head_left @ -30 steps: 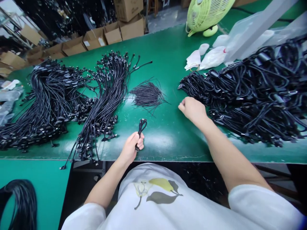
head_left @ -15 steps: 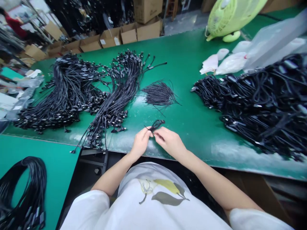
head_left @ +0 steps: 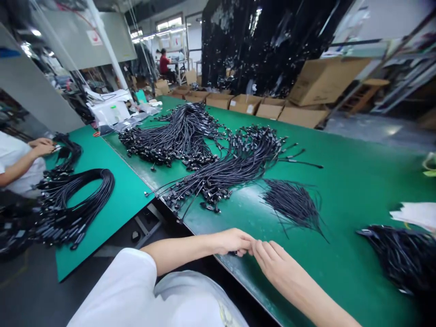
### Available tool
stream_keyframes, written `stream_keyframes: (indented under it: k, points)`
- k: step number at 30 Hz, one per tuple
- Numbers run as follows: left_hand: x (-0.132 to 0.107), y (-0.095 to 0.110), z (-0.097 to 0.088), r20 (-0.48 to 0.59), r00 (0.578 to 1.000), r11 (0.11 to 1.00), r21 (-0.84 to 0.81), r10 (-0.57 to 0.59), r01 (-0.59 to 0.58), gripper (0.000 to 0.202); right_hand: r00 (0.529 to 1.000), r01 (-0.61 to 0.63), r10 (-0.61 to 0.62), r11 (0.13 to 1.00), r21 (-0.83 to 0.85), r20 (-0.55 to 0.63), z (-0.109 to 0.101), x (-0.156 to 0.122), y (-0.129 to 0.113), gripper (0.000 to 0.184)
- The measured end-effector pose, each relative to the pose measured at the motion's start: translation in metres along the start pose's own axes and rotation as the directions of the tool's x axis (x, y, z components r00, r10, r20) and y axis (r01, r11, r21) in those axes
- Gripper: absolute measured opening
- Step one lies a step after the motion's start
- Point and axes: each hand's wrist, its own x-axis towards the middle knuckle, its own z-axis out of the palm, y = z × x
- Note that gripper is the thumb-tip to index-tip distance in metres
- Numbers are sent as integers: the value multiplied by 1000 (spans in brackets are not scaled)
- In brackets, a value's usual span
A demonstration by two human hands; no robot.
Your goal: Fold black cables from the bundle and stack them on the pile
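Just this side of the pile of thin black strips, the left hand is curled around a mostly hidden black cable, probably steadying it; the right hand meets it, contents impossible to tell.

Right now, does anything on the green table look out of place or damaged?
Nothing looks clearly damaged. A few cables stick out to the right of their pile, away from the other ends, so it looks slightly untidy.
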Motion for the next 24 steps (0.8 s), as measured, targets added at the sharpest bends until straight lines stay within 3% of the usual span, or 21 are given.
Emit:
stream_keyframes:
  k: [3,6,11,14,16,17,19,22,24]
  points:
    - [0,1,4,30,997,996,-65,-66,68,15,988,129,-124,990,-55,92,-8,7,6,35]
    - [2,3,7,3,994,993,-31,-112,112,24,978,196,-191,979,-62,83,-7,10,12,33]
    - [5,8,10,15,998,997,-54,-59,60,23,998,66,-67,995,-69,-8,12,4,10,26]
    - [6,12,13,-22,1000,983,-183,6,-10,26,996,-72,71,997,-34,-49,23,-2,9,24]
    - [10,15,17,-101,994,951,-302,32,-62,22,980,-197,199,977,85,-26,28,-3,13,23]
    - [12,17,19,-143,989,931,-355,34,-83,19,957,-289,289,938,191,30,29,-3,15,22]
    - [18,22,22,-189,982,894,-442,-11,-75,21,869,-495,450,778,387,205,28,0,19,22]
    - [22,32,22,-178,979,878,-478,-97,0,46,677,-726,603,454,517,422,23,5,18,32]
    - [18,38,19,-204,979,934,-345,21,-92,52,582,-777,624,236,584,521,22,5,15,40]
